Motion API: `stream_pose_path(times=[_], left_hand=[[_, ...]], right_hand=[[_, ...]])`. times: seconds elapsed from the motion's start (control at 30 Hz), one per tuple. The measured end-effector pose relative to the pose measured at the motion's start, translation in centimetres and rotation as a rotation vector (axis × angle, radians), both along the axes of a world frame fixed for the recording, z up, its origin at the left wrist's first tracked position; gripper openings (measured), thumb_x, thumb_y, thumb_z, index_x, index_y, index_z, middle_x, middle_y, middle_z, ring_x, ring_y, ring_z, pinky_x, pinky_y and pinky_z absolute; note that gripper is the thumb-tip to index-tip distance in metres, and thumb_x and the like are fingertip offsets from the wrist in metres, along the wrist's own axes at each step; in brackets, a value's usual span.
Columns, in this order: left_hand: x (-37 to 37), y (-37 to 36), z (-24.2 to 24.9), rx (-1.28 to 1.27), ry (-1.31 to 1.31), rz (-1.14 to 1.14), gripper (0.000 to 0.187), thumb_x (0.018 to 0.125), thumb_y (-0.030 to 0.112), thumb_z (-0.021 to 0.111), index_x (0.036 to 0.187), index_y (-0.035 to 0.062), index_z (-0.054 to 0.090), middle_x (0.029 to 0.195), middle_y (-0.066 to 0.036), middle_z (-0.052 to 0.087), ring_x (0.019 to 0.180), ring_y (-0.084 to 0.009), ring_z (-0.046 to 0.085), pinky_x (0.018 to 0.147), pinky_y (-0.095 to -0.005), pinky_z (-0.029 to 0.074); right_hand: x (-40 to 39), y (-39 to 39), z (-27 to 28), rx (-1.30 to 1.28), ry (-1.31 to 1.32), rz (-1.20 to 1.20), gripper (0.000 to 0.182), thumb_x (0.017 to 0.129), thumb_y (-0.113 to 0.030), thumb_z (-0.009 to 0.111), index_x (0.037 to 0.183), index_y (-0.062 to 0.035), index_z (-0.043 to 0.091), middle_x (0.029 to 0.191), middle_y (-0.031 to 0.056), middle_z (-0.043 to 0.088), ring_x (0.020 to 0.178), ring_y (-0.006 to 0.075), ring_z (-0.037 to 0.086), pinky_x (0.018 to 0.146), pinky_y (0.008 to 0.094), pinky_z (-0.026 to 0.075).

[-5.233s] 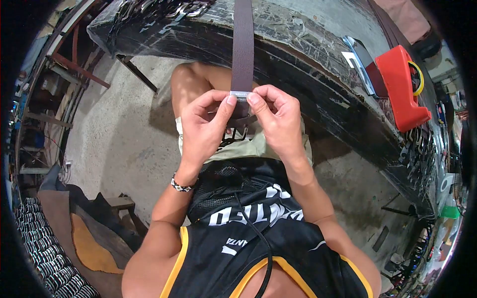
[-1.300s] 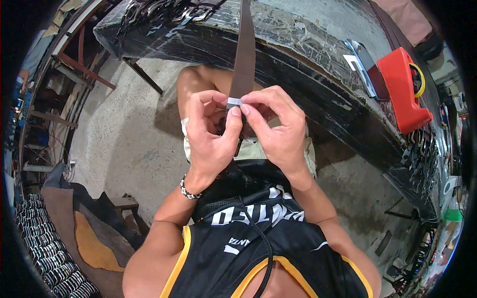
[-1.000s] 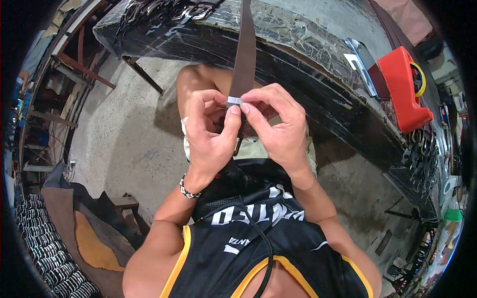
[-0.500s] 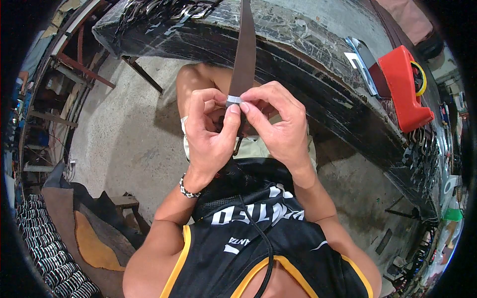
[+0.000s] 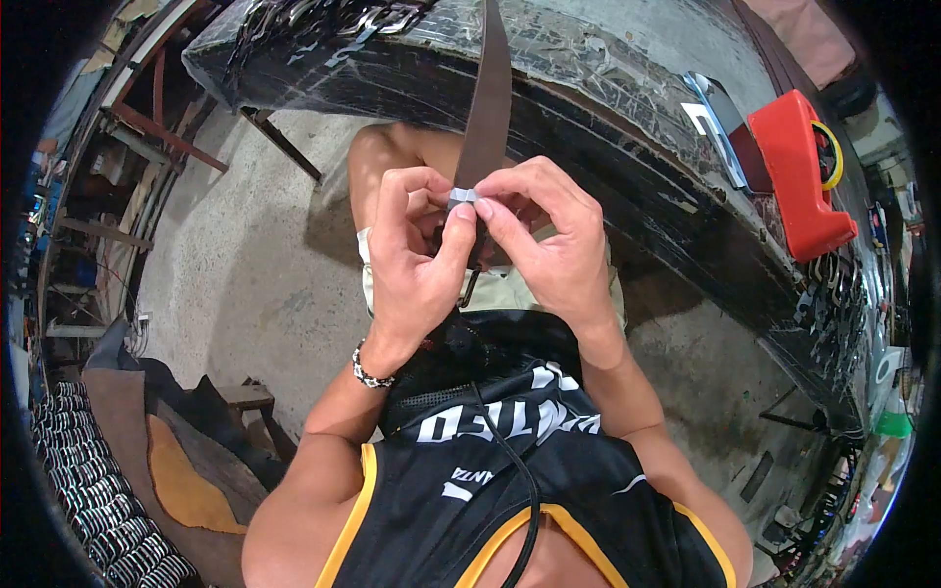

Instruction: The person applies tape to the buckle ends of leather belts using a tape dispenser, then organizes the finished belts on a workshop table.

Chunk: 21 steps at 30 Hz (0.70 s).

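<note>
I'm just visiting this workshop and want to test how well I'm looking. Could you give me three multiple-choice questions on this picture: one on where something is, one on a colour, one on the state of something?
1. Where does the brown strap run from the hands?
A. Up over the edge of the black table
B. Down to the floor
C. Around the wrist

2. What colour is the tape dispenser on the table?
A. Blue
B. Red
C. Green

3. How is the small pale label on the strap held?
A. Lying loose on the floor
B. Held by one hand only
C. Pinched between both hands

Answers:
1 A, the strap rises from the fingers onto the tabletop.
2 B, it is bright red at the table's right end.
3 C, the left hand and right hand meet on the label.
</note>
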<state>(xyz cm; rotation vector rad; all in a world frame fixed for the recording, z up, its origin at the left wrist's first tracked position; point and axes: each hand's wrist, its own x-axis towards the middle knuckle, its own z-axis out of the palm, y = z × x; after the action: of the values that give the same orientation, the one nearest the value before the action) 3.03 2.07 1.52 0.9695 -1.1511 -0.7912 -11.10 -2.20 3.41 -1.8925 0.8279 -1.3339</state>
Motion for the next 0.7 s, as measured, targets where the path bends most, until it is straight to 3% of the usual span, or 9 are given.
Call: stream_pose_path(times=[0.43, 0.7], left_hand=[[0.14, 0.31, 0.40, 0.001, 0.055, -0.047, 0.017, 0.100, 0.001, 0.048, 0.116, 0.0003, 0.043, 0.092, -0.011, 0.062, 0.072, -0.0113, 0.064, 0.055, -0.0238, 0.055], [0.03, 0.24, 0.49, -0.021, -0.005, -0.025, 0.018, 0.100, 0.001, 0.050, 0.116, -0.0006, 0.042, 0.091, -0.011, 0.064, 0.072, -0.0111, 0.065, 0.057, -0.0239, 0.054]], right_hand=[[-0.14, -0.02, -0.15, 0.005, -0.024, 0.000, 0.011, 0.084, -0.001, 0.072, 0.095, -0.0022, 0.071, 0.082, 0.0046, 0.063, 0.062, 0.0085, 0.057, 0.051, 0.0229, 0.042], [-0.10, 0.00, -0.34, -0.062, -0.040, -0.018, 0.011, 0.083, 0.001, 0.073, 0.093, -0.0017, 0.071, 0.082, 0.0046, 0.062, 0.063, 0.0083, 0.058, 0.052, 0.0230, 0.043]])
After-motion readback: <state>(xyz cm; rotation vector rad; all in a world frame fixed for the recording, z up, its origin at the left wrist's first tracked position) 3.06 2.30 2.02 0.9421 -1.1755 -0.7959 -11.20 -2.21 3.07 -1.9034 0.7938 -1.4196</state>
